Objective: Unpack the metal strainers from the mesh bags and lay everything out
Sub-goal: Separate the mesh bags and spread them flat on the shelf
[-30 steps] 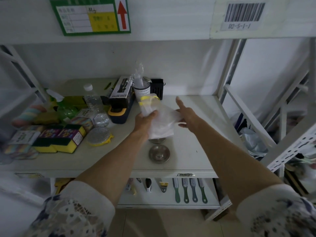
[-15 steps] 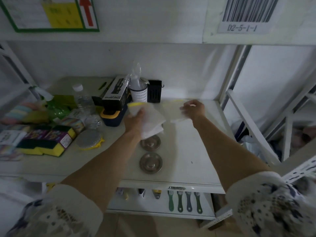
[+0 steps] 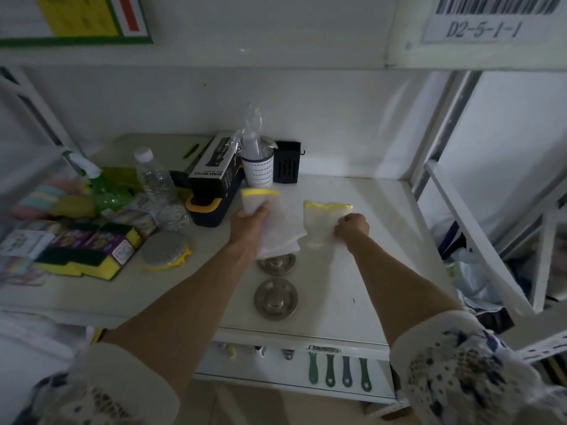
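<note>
Two round metal strainers lie on the white shelf (image 3: 368, 286): the near strainer (image 3: 275, 298) is fully visible, the far strainer (image 3: 277, 264) is half hidden under a bag. My left hand (image 3: 253, 220) holds a bunch of white mesh bags with yellow rims (image 3: 282, 228) just above the far strainer. My right hand (image 3: 351, 226) presses with closed fingers on the lower right edge of a single yellow-rimmed mesh bag (image 3: 320, 222) that lies flat on the shelf to the right of the bunch.
Left of my hands stand a black spray-bottle box (image 3: 214, 170), a water bottle (image 3: 153, 176), a white cup (image 3: 259, 167), a black caddy (image 3: 287, 162), packed sponges (image 3: 86, 256) and a round scourer (image 3: 165, 250). Brushes (image 3: 337, 371) hang below the shelf's front edge.
My right hand took one mesh bag from the bunch, carried it right and set it flat on the shelf. My left hand kept the other bags. The view tilted down.
</note>
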